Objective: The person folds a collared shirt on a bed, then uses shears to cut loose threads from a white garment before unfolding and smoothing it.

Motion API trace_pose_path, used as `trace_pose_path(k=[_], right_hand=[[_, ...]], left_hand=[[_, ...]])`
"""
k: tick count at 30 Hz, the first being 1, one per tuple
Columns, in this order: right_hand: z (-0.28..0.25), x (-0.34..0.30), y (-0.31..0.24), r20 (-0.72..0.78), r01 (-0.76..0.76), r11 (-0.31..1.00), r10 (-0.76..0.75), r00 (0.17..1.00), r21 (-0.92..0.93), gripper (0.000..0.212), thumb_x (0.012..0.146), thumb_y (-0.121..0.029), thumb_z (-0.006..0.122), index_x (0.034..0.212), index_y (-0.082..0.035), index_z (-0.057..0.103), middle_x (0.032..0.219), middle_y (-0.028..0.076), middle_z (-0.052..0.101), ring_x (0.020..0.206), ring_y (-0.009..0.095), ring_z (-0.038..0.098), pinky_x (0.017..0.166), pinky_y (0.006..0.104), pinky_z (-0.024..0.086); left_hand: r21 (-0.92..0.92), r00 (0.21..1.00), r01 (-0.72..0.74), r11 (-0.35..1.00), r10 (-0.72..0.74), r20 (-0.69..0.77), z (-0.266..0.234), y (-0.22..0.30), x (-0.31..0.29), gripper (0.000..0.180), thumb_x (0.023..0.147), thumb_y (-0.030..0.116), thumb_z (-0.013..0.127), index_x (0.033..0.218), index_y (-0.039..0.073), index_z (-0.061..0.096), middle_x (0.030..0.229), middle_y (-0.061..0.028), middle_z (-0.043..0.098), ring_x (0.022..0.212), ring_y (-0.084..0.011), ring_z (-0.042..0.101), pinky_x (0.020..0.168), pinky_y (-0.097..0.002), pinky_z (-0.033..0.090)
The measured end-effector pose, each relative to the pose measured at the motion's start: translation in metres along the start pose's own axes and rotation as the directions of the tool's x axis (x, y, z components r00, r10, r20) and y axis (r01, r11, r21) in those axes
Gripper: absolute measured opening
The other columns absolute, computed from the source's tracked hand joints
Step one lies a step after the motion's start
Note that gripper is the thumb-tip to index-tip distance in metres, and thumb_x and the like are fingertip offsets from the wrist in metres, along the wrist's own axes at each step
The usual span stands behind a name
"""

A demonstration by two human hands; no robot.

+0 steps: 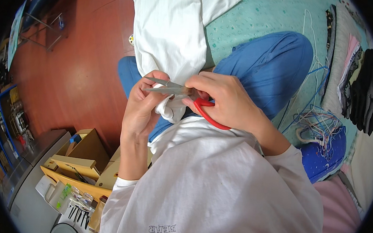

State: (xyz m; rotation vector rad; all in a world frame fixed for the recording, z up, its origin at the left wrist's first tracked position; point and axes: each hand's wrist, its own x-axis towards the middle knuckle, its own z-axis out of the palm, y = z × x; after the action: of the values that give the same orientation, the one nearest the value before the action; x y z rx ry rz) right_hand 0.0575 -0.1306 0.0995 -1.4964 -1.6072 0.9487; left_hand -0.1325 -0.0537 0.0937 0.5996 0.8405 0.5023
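My right hand (229, 98) is closed around the red handles of a pair of scissors (171, 89). The blades point left and stand slightly apart, next to the fingers of my left hand (143, 102). Those fingers pinch a bunched part of a white garment (171, 29), just under the blades. From there the garment spreads away from me between my knees and onto the green bedding. Whether the blades touch the cloth I cannot tell. My legs, in blue trousers (268, 61), are bent on both sides of it.
Folded clothes (357, 85) lie in a row at the far right. Below them, tangled wire hangers (317, 130) rest by a blue starry cushion (331, 146). An open wooden drawer (77, 167) is at the lower left, beside reddish flooring (86, 62). Green patterned bedding (267, 14) stretches ahead.
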Motion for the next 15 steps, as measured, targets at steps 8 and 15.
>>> trace_pose_path(k=[8,15], right_hand=[[0.000,0.001,0.002,0.030,0.003,1.000,-0.004,1.000,0.018,0.023,0.074,-0.010,0.077,0.090,-0.005,0.060,0.076,0.005,0.060,0.062,0.020,0.056,0.055,0.0306,0.044],[-0.010,0.018,-0.002,0.009,0.012,1.000,-0.012,1.000,0.027,0.021,0.077,-0.016,0.073,0.091,-0.007,0.060,0.077,0.008,0.061,0.069,0.024,0.060,0.059,0.0346,0.047]], left_hand=[[-0.016,1.000,0.005,1.000,-0.005,0.006,-0.001,0.003,-0.003,0.017,0.086,0.000,0.063,0.101,0.001,0.056,0.088,-0.0044,0.063,0.076,-0.0096,0.061,0.069,-0.0235,0.050],[0.018,0.998,0.006,1.000,-0.007,0.058,-0.007,0.002,-0.003,0.023,0.086,0.015,0.069,0.100,0.003,0.056,0.089,-0.0025,0.060,0.081,-0.0107,0.060,0.078,-0.0271,0.050]])
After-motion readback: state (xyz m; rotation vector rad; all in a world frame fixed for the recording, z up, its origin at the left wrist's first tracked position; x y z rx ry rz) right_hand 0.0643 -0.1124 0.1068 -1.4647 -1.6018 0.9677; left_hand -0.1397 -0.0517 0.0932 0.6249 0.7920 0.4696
